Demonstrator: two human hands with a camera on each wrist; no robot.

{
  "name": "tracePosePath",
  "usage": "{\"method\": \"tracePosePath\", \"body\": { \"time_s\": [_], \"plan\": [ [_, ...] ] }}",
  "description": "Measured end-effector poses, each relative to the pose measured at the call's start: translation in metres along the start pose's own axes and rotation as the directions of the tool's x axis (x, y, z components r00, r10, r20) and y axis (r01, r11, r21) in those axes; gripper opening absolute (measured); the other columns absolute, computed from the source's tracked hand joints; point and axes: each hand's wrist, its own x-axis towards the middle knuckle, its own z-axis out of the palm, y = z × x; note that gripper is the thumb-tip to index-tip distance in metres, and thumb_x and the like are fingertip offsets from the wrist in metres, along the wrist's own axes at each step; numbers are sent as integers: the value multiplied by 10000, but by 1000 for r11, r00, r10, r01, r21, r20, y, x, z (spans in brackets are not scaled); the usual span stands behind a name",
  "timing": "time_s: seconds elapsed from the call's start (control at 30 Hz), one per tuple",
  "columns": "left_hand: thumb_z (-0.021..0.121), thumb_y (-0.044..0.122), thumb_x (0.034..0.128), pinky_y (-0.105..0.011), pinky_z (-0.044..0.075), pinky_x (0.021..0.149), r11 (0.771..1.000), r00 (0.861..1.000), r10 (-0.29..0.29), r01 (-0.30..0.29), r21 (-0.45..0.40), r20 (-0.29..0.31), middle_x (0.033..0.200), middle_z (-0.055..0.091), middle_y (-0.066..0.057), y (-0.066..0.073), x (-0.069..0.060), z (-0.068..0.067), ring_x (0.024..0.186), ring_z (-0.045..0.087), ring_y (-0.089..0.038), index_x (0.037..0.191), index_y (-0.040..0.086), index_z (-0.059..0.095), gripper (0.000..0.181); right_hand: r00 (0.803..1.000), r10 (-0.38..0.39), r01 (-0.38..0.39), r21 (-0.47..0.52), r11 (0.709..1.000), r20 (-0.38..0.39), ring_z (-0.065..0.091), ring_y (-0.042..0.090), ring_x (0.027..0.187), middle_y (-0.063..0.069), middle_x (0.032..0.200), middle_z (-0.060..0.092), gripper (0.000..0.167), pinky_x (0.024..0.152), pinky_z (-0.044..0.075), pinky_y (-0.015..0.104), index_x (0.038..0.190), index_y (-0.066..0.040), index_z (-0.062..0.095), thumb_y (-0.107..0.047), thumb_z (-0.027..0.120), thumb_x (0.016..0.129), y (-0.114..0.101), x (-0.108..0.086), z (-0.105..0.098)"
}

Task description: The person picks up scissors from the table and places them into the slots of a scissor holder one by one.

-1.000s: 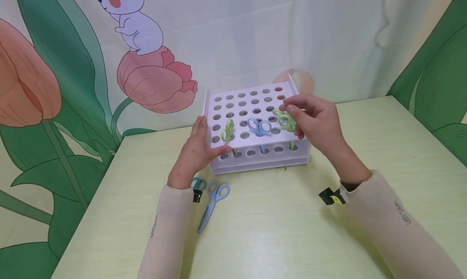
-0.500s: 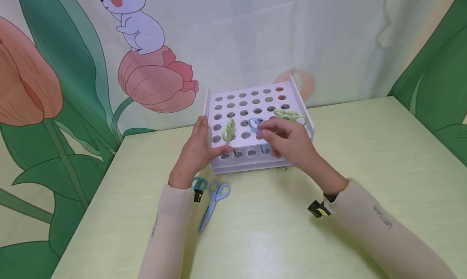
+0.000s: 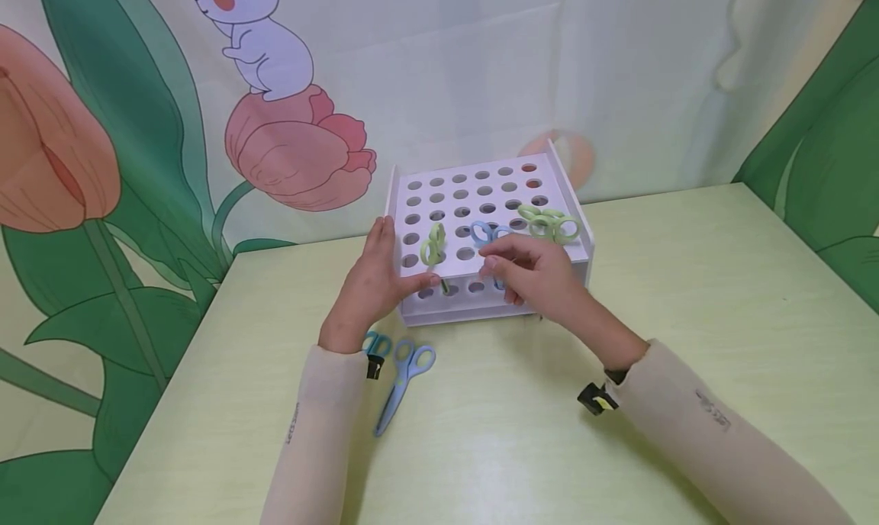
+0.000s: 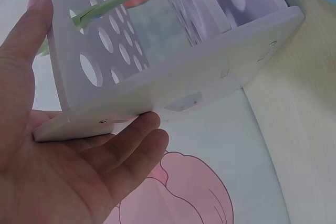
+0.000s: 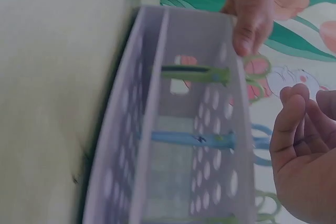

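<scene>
Head: left hand [image 3: 367, 285] grips white rack [image 3: 472, 201] on counter [image 3: 687, 296]; right hand [image 3: 539, 277] loosely curled, apparently holding nothing. Sleeve lettering [image 3: 714, 409] too blurred to read. Left wrist: fingers behind side panel [image 4: 178, 80]; best kept braced. Right wrist: blue scissors [image 5: 194, 139] in rack, beside fingers; seat by handles, blade straight.

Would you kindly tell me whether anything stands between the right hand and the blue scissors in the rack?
Nothing visible does: the right wrist view shows only a gap between the right hand and the blue scissors. Green scissors stand to either side in the rack.
</scene>
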Motion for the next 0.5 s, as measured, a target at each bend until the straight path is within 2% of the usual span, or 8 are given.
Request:
{"method": "tracePosePath", "body": {
  "time_s": [0.13, 0.23, 0.33, 0.4, 0.5],
  "plan": [
    [837, 507, 796, -452, 375, 1101, 1000, 1000, -8, 8, 1, 6, 1676, 62, -110, 1, 1, 0, 1350, 384, -336, 1621, 50, 41, 1234, 997, -35, 31, -49, 998, -71, 544, 196, 540, 202, 894, 706, 153, 501, 491, 259, 1096, 52, 701, -31, 657, 975, -9, 3, -20],
    [836, 506, 798, -452, 371, 1105, 1000, 1000, -13, 13, 7, 11, 1676, 60, -110, 1, 1, 0, 1357, 376, -337, 1622, 54, 38, 1233, 989, -47, 30, -124, 992, -143, 564, 193, 585, 186, 923, 718, 163, 512, 484, 243, 1110, 25, 713, -62, 665, 980, -15, 5, -36],
    [832, 506, 802, -450, 365, 1111, 1000, 1000, -24, 24, 11, 16, 1678, 52, -110, 2, 1, -1, 1370, 365, -338, 1623, 58, 35, 1229, 968, -74, 11, -254, 967, -239, 584, 160, 696, 120, 933, 732, 179, 567, 456, 226, 1106, -14, 739, -132, 673, 987, -19, 7, -52],
    [831, 506, 803, -456, 356, 1117, 999, 999, -29, 28, 15, 19, 1679, 44, -113, 2, 0, -1, 1386, 351, -341, 1623, 58, 30, 1231, 952, -90, -15, -339, 941, -294, 587, 147, 787, 104, 955, 731, 204, 623, 437, 221, 1115, -26, 744, -170, 671, 991, -20, 8, -62],
    [830, 507, 804, -462, 347, 1123, 999, 999, -30, 30, 17, 17, 1680, 40, -120, 2, 1, -1, 1405, 335, -346, 1622, 55, 30, 1231, 944, -55, -88, -409, 908, -325, 591, 158, 949, 103, 1052, 710, 254, 751, 466, 273, 1176, -40, 724, -207, 651, 999, -17, 10, -74]
  ]
}}
